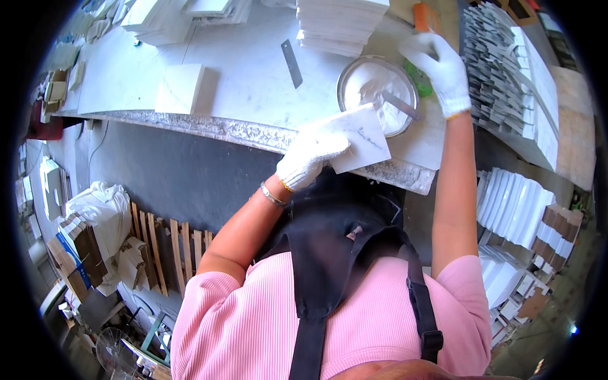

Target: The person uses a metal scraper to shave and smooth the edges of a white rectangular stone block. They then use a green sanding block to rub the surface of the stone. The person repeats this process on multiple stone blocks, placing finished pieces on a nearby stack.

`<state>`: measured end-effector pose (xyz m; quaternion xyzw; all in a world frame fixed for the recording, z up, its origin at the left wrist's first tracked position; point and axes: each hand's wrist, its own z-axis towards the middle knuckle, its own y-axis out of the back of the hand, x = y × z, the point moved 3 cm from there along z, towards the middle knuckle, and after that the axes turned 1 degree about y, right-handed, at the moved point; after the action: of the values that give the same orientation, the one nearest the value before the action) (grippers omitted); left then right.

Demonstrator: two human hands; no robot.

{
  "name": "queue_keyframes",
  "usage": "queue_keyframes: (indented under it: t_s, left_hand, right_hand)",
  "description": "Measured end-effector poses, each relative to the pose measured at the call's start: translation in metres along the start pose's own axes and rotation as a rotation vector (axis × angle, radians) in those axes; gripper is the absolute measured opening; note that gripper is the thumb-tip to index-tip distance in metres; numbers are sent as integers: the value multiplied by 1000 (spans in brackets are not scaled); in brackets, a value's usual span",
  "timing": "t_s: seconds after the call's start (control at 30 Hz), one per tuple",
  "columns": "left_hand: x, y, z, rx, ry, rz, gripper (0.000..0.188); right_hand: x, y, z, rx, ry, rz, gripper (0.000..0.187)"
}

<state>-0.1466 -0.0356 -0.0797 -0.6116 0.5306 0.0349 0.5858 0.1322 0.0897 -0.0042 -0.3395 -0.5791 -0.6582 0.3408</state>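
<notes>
My left hand [311, 154], in a white knit glove, is closed on the near-left edge of a square white tile [362, 140] with grey veins. The tile is tilted over the table's front edge and overlaps the near side of a round tin [342, 95] of white paste. A flat metal scraper [400, 104] rests in the paste, its end over the tin's right rim. My right hand [441, 71], also gloved, is raised beyond the tin, fingers bent and somewhat blurred, with nothing visible in them. Just by it are a green item [419, 78] and an orange block [425, 17].
On the pale table [247, 82] are a grey metal blade [292, 64], a white block [179, 88] and a tall tile stack [341, 25]. Many thin strips [497, 76] are piled at the right. Wooden slats [166, 250] and cartons [79, 253] stand below left.
</notes>
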Motion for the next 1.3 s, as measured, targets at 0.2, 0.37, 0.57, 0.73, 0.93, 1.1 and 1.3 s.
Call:
queue_keyframes:
  t_s: [0.2, 0.37, 0.57, 0.73, 0.93, 1.1, 1.3]
  left_hand:
    - [1, -2, 0, 1, -11, -50, 47]
    - [0, -2, 1, 16, -8, -41, 47]
    - [-4, -6, -1, 26, -24, -43, 47]
    - [-4, -7, -1, 33, -41, -31, 47]
    - [-4, -6, -1, 35, -43, -23, 47]
    - [-5, -7, -2, 26, -30, -28, 46]
    - [-3, -5, -2, 15, -11, -27, 46]
  right_hand:
    - [43, 20, -73, 125, -114, 62, 41]
    - [62, 18, -103, 230, -186, 129, 38]
    - [67, 15, -110, 268, -168, 9, 33]
    - [78, 13, -107, 298, -115, -83, 32]
    - [81, 12, -107, 293, -55, -143, 32]
    - [82, 12, -105, 311, -57, -162, 31]
    - [82, 11, -104, 321, -53, -151, 30]
